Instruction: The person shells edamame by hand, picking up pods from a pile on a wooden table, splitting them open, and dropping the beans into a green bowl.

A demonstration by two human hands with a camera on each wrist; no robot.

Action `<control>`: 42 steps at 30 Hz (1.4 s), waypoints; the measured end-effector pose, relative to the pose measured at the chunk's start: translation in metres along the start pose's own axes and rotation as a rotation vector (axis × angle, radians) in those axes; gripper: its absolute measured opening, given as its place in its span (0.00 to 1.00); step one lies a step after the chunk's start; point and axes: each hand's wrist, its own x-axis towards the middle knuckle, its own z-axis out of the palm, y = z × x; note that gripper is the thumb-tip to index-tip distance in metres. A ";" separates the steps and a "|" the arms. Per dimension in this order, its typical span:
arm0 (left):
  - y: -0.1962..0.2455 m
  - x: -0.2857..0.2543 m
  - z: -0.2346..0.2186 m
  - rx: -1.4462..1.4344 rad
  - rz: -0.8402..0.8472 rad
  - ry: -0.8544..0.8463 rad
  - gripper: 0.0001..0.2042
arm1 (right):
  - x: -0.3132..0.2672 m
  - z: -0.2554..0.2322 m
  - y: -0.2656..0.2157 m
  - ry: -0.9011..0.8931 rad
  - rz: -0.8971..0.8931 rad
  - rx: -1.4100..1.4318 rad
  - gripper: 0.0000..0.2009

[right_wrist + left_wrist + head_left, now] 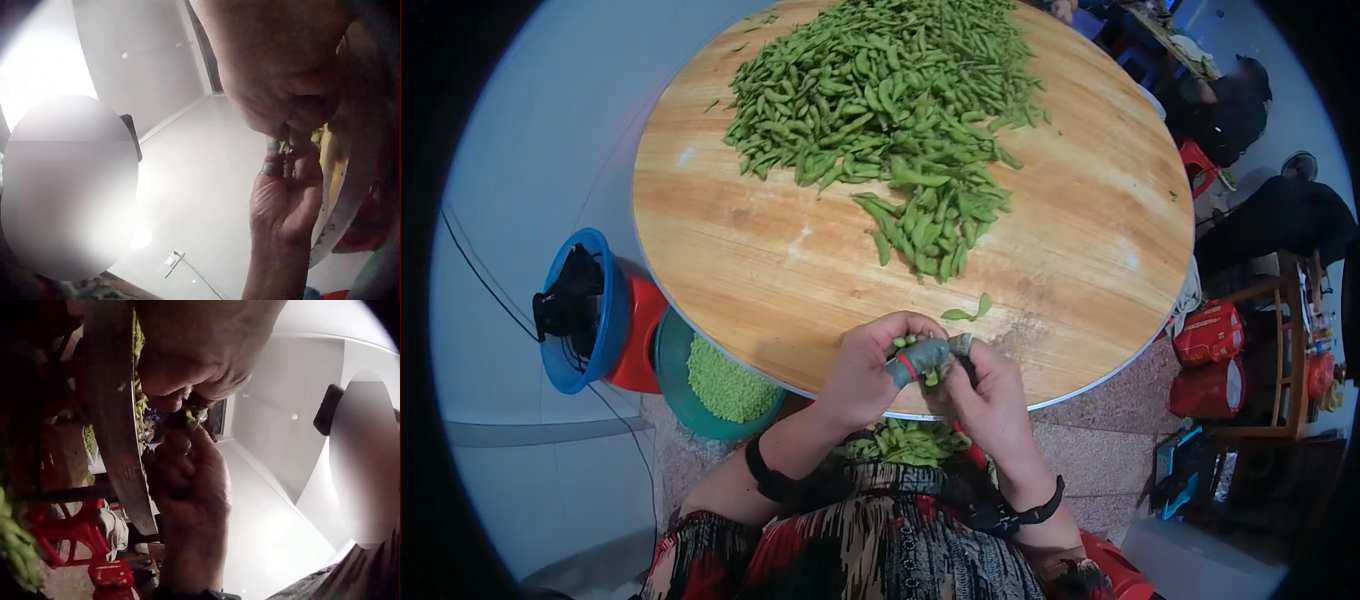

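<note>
Where a round wooden surface [1090,250] carries a heap of green pods [880,90], a person's left hand [862,368] and right hand [997,395] meet at the near edge

As the head view looks down, the pale, grained surface fills most of the scene. The heap covers much of its far part and narrows toward the person into a tongue of pods that stops short of the hands. At the bottom is the person's patterned garment [900,530] in black, red and beige. On the left, lower than the surface and partly beneath its edge, a teal basin [670,368] holds a mound of pale green shelled beans [730,380]. Just beyond stands a blue basin [612,310] with something black in it. More green pods or shells [905,443] lie at the person's lap, below the near edge.

Both hands come in from the bottom, a black band on each wrist, and meet with fingers curled inward. A gray-green cover [925,355] wraps one left finger, tied with a red band [908,367]. Two loose pods [972,310] lie on the surface just beyond the hands. The fingers of both hands pinch a small green pod [932,379], mostly hidden between them; the left wrist view shows it at the meeting fingertips. Smallest of all, a few green beans [900,342] show among the left fingers.
</note>
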 end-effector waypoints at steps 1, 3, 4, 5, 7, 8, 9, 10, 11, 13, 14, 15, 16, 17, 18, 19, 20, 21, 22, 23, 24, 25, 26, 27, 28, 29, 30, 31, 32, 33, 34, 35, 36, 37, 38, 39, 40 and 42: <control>-0.001 -0.001 -0.002 0.032 0.019 -0.008 0.06 | 0.000 0.001 -0.004 0.007 0.001 -0.059 0.05; -0.004 -0.002 -0.003 0.157 0.110 -0.005 0.07 | 0.000 0.000 -0.008 -0.003 -0.011 -0.100 0.06; -0.004 -0.003 -0.004 0.156 0.103 0.000 0.07 | 0.000 -0.005 -0.009 -0.007 -0.005 -0.098 0.06; -0.003 -0.003 -0.007 0.106 0.054 -0.006 0.08 | 0.001 -0.012 -0.011 -0.044 0.005 -0.109 0.06; 0.001 -0.002 -0.018 0.147 -0.010 -0.062 0.12 | 0.006 -0.018 -0.024 0.033 0.013 -0.123 0.04; 0.005 -0.003 -0.018 0.148 -0.017 -0.058 0.12 | 0.016 -0.022 -0.016 0.194 -0.304 -0.391 0.05; 0.013 -0.005 -0.014 0.108 -0.108 -0.225 0.12 | 0.022 -0.028 -0.017 0.172 -0.270 -0.593 0.05; 0.018 -0.007 -0.010 0.065 -0.197 -0.392 0.12 | 0.026 -0.032 -0.018 0.148 -0.236 -0.797 0.05; 0.018 -0.007 -0.009 0.146 -0.217 -0.439 0.13 | 0.029 -0.031 -0.016 0.147 -0.236 -0.795 0.05; 0.005 -0.004 -0.012 0.222 -0.056 -0.347 0.13 | 0.035 -0.028 -0.008 0.136 -0.283 -0.958 0.07; 0.000 -0.003 -0.012 0.295 0.105 -0.254 0.13 | 0.036 -0.028 -0.003 0.134 -0.288 -0.957 0.07; 0.003 -0.003 -0.008 0.286 0.053 -0.090 0.13 | 0.037 -0.029 0.002 0.136 -0.351 -0.829 0.06; 0.006 -0.002 -0.007 0.287 0.056 -0.086 0.13 | 0.037 -0.029 0.004 0.138 -0.411 -0.701 0.05; 0.011 -0.001 -0.007 0.036 -0.060 -0.028 0.13 | 0.035 -0.031 0.002 0.135 -0.416 -0.700 0.05; 0.013 0.000 -0.007 -0.217 -0.176 0.032 0.14 | 0.031 -0.031 -0.005 0.011 -0.124 -0.256 0.04; 0.011 0.001 -0.008 -0.218 -0.179 0.038 0.14 | 0.025 -0.032 -0.011 -0.111 0.173 0.189 0.04; 0.007 0.003 -0.009 -0.391 -0.216 -0.066 0.14 | 0.022 -0.032 -0.015 -0.113 0.174 0.191 0.04; 0.006 0.005 -0.008 -0.563 -0.249 -0.173 0.14 | 0.019 -0.032 -0.020 -0.184 0.272 0.357 0.04; 0.006 0.006 -0.006 -0.561 -0.248 -0.173 0.14 | 0.018 -0.032 -0.023 -0.255 0.369 0.521 0.05; 0.006 0.007 -0.003 -0.593 -0.232 -0.164 0.13 | 0.016 -0.032 -0.023 -0.259 0.371 0.528 0.05; 0.006 0.007 -0.001 -0.625 -0.216 -0.154 0.11 | 0.015 -0.030 -0.026 -0.260 0.371 0.528 0.05; 0.005 0.007 0.000 -0.626 -0.215 -0.150 0.11 | 0.013 -0.027 -0.029 -0.260 0.345 0.450 0.06; 0.002 0.006 0.001 -0.623 -0.151 -0.126 0.07 | 0.012 -0.025 -0.031 -0.262 0.318 0.373 0.07; 0.000 0.006 0.000 -0.618 -0.088 -0.103 0.03 | 0.010 -0.023 -0.029 -0.268 0.319 0.374 0.07; -0.001 0.007 -0.001 -0.617 -0.088 -0.098 0.03 | 0.009 -0.020 -0.026 -0.297 0.268 0.414 0.09; -0.002 0.009 -0.003 -0.605 -0.090 -0.061 0.02 | 0.008 -0.019 -0.025 -0.325 0.217 0.454 0.10; -0.003 0.009 -0.003 -0.592 -0.092 -0.024 0.02 | 0.007 -0.019 -0.025 -0.330 0.219 0.455 0.10; -0.003 0.009 -0.002 -0.592 -0.092 -0.021 0.02 | 0.007 -0.019 -0.025 -0.342 0.236 0.462 0.11; -0.002 0.009 0.000 -0.496 -0.082 0.035 0.03 | 0.007 -0.019 -0.025 -0.353 0.253 0.469 0.11; -0.002 0.009 0.002 -0.400 -0.073 0.090 0.05 | 0.007 -0.019 -0.024 -0.353 0.254 0.470 0.11; -0.001 0.009 0.005 -0.400 -0.074 0.091 0.05 | 0.008 -0.019 -0.022 -0.350 0.260 0.466 0.11; 0.000 0.008 0.007 -0.336 -0.048 0.111 0.05 | 0.009 -0.020 -0.021 -0.346 0.265 0.462 0.10; 0.000 0.008 0.009 -0.272 -0.022 0.130 0.04 | 0.009 -0.019 -0.020 -0.346 0.267 0.463 0.10; 0.000 0.007 0.008 -0.272 -0.024 0.129 0.04 | 0.008 -0.018 -0.020 -0.302 0.265 0.438 0.10; -0.001 0.007 0.008 -0.232 -0.029 0.123 0.04 | 0.008 -0.018 -0.020 -0.259 0.264 0.412 0.09; -0.002 0.007 0.007 -0.192 -0.035 0.118 0.03 | 0.008 -0.017 -0.020 -0.259 0.265 0.413 0.09; -0.001 0.007 0.008 -0.193 -0.036 0.118 0.03 | 0.007 -0.016 -0.020 -0.219 0.228 0.314 0.09; 0.002 0.008 0.009 -0.136 -0.031 0.082 0.03 | 0.007 -0.015 -0.018 -0.180 0.194 0.216 0.09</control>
